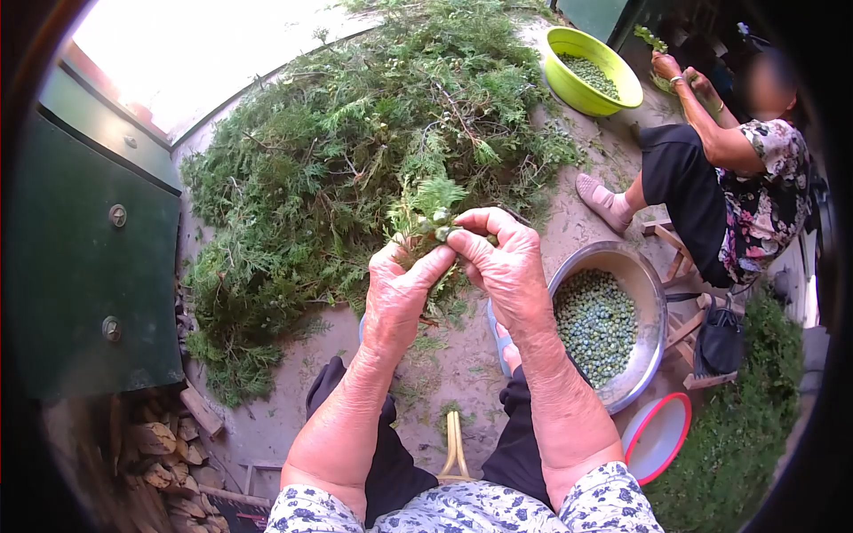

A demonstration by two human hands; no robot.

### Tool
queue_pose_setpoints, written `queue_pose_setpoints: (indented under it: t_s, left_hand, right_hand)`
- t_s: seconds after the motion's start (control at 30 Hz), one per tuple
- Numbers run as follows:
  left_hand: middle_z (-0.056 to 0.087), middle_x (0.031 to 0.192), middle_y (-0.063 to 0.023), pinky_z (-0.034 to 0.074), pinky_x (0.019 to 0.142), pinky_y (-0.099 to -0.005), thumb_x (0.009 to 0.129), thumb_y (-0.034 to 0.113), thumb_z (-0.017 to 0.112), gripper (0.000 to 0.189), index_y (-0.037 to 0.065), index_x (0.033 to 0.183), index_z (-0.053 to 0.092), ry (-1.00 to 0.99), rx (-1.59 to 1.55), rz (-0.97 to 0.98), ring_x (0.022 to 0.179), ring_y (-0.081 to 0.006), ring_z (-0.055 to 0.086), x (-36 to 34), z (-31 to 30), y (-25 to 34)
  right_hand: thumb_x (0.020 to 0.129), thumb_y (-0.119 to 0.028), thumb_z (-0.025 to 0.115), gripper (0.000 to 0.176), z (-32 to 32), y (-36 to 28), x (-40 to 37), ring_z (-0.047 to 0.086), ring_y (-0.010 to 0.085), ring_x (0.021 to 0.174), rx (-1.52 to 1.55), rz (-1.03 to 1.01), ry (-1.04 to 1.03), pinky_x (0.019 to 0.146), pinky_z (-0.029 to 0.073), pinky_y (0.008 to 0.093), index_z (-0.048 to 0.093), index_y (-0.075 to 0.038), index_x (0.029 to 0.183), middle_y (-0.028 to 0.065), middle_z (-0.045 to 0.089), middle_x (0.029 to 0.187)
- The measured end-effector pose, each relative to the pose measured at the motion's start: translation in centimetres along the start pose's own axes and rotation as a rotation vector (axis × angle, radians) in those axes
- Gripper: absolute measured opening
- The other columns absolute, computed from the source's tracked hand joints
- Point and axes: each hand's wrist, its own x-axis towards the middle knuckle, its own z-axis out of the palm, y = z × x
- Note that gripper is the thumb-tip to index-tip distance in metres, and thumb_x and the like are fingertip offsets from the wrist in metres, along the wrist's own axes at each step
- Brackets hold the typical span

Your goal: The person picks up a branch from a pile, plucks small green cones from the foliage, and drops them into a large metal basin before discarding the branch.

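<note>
At the middle of the view, just above centre, both bare hands meet around a leafy sprig (pixel 437 192) with a small cluster of round green cones (pixel 442 222). The left hand (pixel 395 284) comes up from 7 o'clock, its thumb and curled fingers pinching the sprig low down; the right hand (pixel 509 258) comes up from 5 o'clock, thumb and forefinger closed on the sprig right beside the cones. Behind the hands, from 9 round past 12 o'clock, spreads a heap of cut branches (pixel 329 142) on the ground. Near the right forearm, between 3 and 4 o'clock, a metal basin (pixel 655 311) holds many loose green cones, and at 4 o'clock a white bowl with a red rim (pixel 656 440) stands tilted just beside it. Between 1 and 2 o'clock sits a yellow-green basin (pixel 577 43), also with cones inside. Toward 2 o'clock another person (pixel 773 160) is seated, hands raised with greenery in them. A dark green metal door (pixel 89 275) stands at 9 o'clock, with split firewood (pixel 155 437) at 8 o'clock.
</note>
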Motion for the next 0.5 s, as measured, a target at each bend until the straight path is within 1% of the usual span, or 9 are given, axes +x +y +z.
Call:
queue_pose_setpoints:
  t_s: [0.03,0.1,0.17,0.2,0.27,0.37,0.4,0.43,0.5]
  left_hand:
    - [0.064,0.092,-0.0024,0.045,0.074,-0.0213,0.084,0.009,0.061,0.020,-0.001,0.102,0.061,0.000,0.000,0.001,0.081,-0.0064,0.057,0.0,-0.1,0.0]
    - [0.064,0.092,-0.0026,0.045,0.074,-0.0212,0.084,0.008,0.061,0.021,-0.001,0.103,0.062,0.054,-0.054,-0.036,0.082,-0.0065,0.057,0.2,-0.4,-0.1]
    - [0.064,0.091,-0.0020,0.045,0.072,-0.0207,0.083,0.007,0.062,0.021,0.000,0.102,0.062,0.056,-0.097,-0.003,0.080,-0.0060,0.056,0.1,-0.3,-0.1]
    - [0.064,0.090,-0.0015,0.045,0.071,-0.0204,0.082,0.007,0.063,0.020,0.000,0.101,0.063,0.054,-0.128,-0.029,0.079,-0.0057,0.056,0.2,-0.5,-0.1]
    - [0.064,0.089,-0.0011,0.044,0.070,-0.0201,0.081,0.007,0.063,0.018,0.001,0.099,0.063,0.053,-0.158,-0.053,0.077,-0.0055,0.056,0.2,-0.7,-0.1]
    - [0.064,0.087,0.0000,0.044,0.068,-0.0200,0.080,0.005,0.064,0.016,0.002,0.095,0.064,0.060,-0.121,-0.057,0.076,-0.0047,0.055,0.2,-0.8,0.0]
    - [0.064,0.085,0.0003,0.044,0.067,-0.0202,0.079,0.005,0.065,0.016,0.002,0.094,0.064,0.067,-0.166,-0.083,0.075,-0.0045,0.055,0.0,-0.7,0.2]
    - [0.063,0.084,0.0006,0.044,0.067,-0.0205,0.078,0.004,0.065,0.015,0.002,0.093,0.064,0.074,-0.212,-0.108,0.074,-0.0043,0.055,0.0,-0.6,0.3]
    - [0.063,0.084,0.0006,0.044,0.067,-0.0209,0.078,0.004,0.065,0.016,0.002,0.093,0.064,0.114,-0.206,-0.117,0.073,-0.0043,0.054,0.2,-0.6,0.3]
  right_hand:
    - [0.077,-0.007,0.068,0.014,0.0,-0.1,0.0,0.047,0.0019,0.055,0.092,0.103,0.017,0.048,0.038,0.0180,0.062,-0.001,0.088,-0.0026,0.058,0.069]
    - [0.077,-0.007,0.068,0.013,-0.1,0.4,0.2,0.047,0.0021,0.053,0.084,0.067,0.040,0.046,0.037,0.0183,0.062,-0.001,0.087,-0.0027,0.058,0.068]
    - [0.079,-0.009,0.068,0.014,-0.1,0.6,0.1,0.043,0.0006,0.048,-0.059,-0.056,-0.030,0.041,0.032,0.0159,0.061,-0.003,0.090,-0.0043,0.055,0.066]
    - [0.079,-0.009,0.068,0.014,0.0,0.5,0.0,0.043,0.0006,0.048,-0.058,-0.057,-0.032,0.041,0.032,0.0159,0.061,-0.003,0.090,-0.0043,0.055,0.066]
    - [0.080,-0.008,0.066,0.010,0.3,0.1,-0.1,0.047,0.0015,0.053,-0.069,-0.047,-0.010,0.046,0.037,0.0173,0.063,-0.001,0.086,-0.0030,0.057,0.066]
    - [0.082,-0.010,0.064,0.011,0.2,0.4,-0.1,0.046,0.0012,0.053,-0.083,-0.023,-0.048,0.044,0.036,0.0176,0.063,0.000,0.087,-0.0020,0.057,0.066]
    - [0.086,-0.013,0.061,0.014,0.0,0.5,-0.1,0.046,0.0026,0.051,0.052,0.065,-0.085,0.042,0.035,0.0181,0.061,0.001,0.087,0.0004,0.057,0.069]
    - [0.086,-0.013,0.061,0.014,-0.2,0.7,0.0,0.046,0.0026,0.051,0.053,0.066,-0.085,0.042,0.035,0.0181,0.061,0.001,0.087,0.0004,0.057,0.069]
    - [0.088,-0.015,0.058,0.016,-0.8,0.8,0.2,0.046,0.0047,0.049,0.579,0.294,-0.125,0.040,0.035,0.0180,0.060,0.001,0.087,0.0025,0.055,0.070]
